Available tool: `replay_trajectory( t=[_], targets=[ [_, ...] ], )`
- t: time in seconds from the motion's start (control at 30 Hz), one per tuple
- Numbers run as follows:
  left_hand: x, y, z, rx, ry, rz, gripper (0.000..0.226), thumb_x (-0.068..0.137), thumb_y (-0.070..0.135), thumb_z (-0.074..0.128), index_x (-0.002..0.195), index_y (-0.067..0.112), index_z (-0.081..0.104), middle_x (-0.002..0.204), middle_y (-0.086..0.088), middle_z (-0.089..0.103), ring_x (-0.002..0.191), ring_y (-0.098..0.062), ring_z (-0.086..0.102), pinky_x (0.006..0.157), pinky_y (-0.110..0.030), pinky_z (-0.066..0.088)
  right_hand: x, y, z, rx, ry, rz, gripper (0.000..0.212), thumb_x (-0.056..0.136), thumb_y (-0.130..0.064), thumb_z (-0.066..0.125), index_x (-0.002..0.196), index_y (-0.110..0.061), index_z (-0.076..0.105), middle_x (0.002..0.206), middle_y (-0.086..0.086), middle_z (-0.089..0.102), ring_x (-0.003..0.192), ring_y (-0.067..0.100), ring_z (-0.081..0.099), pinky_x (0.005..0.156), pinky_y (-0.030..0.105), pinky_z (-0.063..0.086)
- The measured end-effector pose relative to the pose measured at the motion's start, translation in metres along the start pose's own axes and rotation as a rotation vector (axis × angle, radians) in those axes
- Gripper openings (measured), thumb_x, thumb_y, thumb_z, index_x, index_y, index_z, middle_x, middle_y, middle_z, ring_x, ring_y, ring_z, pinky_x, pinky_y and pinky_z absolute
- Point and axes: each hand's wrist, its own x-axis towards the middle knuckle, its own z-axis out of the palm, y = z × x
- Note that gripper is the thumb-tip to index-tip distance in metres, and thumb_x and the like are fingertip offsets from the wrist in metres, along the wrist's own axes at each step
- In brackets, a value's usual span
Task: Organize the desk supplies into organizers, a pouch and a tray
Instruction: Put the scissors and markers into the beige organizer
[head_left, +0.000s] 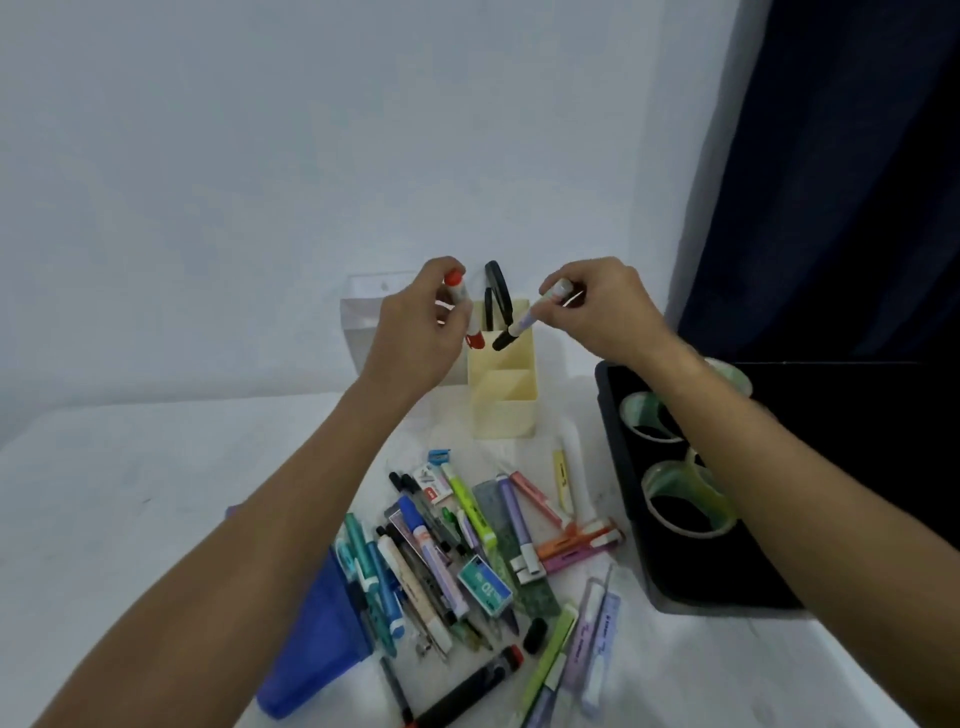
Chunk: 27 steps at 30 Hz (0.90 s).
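Head view looks down at two hands over a white table (130, 467). On the left, a blue pouch (317, 639) lies flat, close to the near edge. The left hand (415, 322) is curled around a marker with red ends (464, 312). It holds the marker up, tip down, just at the left side of the yellow organizer (503, 395). Behind it stands a clear organizer (363, 322) against the wall.

Black scissors (497, 296) already stand in the back part of the yellow organizer. The right hand (597, 312) pinches a pale purple marker with a black tip (524, 319). That tip points down over the back part too.

I think this is the step of dropping markers into the yellow organizer. Next, each hand needs to aim its marker straight down into a slot and let go. The scissors take up room there, so the tips could bump them. The front slots look free.

Below the hands is a big pile of pens and markers (467, 545), all mixed up. There is bare table on the left for moving.

On the right, a black tray (610, 410) holds rolls of tape (680, 499). The right arm reaches across it. The tray sits near the table's right edge, so there is little room there.
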Motion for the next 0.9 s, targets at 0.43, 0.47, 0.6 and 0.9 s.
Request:
replay_trajectory(
  t=[0.43, 0.47, 0.6, 0.9],
  targets=[
    [0.006, -0.045, 0.051, 0.116, -0.075, -0.017, 0.021, 0.088, 0.007, 0.057, 0.107, 0.013, 0.065, 0.097, -0.002, 0.066, 0.083, -0.015, 0.062, 0.074, -0.017, 0.051, 0.025, 0.04, 0.078, -0.235, -0.09, 0.02, 0.013, 0.084, -0.007, 0.057, 0.088, 0.002, 0.066, 0.082, 0.013, 0.069, 0.078, 0.026, 0.065, 0.072, 0.043, 0.056],
    [0.005, -0.047, 0.053, 0.126, -0.082, -0.016, 0.021, 0.088, 0.006, 0.057, 0.106, 0.012, 0.065, 0.096, -0.003, 0.067, 0.084, -0.017, 0.062, 0.076, -0.023, 0.052, 0.026, 0.041, 0.082, -0.24, -0.093, 0.025, 0.013, 0.084, -0.007, 0.056, 0.086, 0.0, 0.066, 0.08, 0.012, 0.069, 0.075, 0.026, 0.065, 0.071, 0.043, 0.056],
    [0.002, -0.053, 0.058, 0.167, -0.124, -0.038, 0.02, 0.09, 0.009, 0.057, 0.108, 0.01, 0.064, 0.096, -0.004, 0.067, 0.082, -0.019, 0.062, 0.075, -0.027, 0.05, 0.028, 0.045, 0.096, -0.251, -0.104, 0.028, 0.012, 0.085, -0.007, 0.055, 0.08, -0.001, 0.065, 0.076, 0.012, 0.066, 0.068, 0.026, 0.062, 0.066, 0.042, 0.054],
    [-0.008, -0.065, 0.063, 0.239, -0.227, -0.164, 0.012, 0.091, 0.019, 0.058, 0.099, 0.015, 0.066, 0.093, -0.004, 0.071, 0.074, -0.017, 0.063, 0.07, -0.029, 0.05, 0.023, 0.059, 0.105, -0.102, -0.131, 0.083, 0.032, 0.088, -0.016, 0.066, 0.117, -0.005, 0.063, 0.1, 0.012, 0.07, 0.088, 0.022, 0.067, 0.076, 0.024, 0.051]
  ],
)
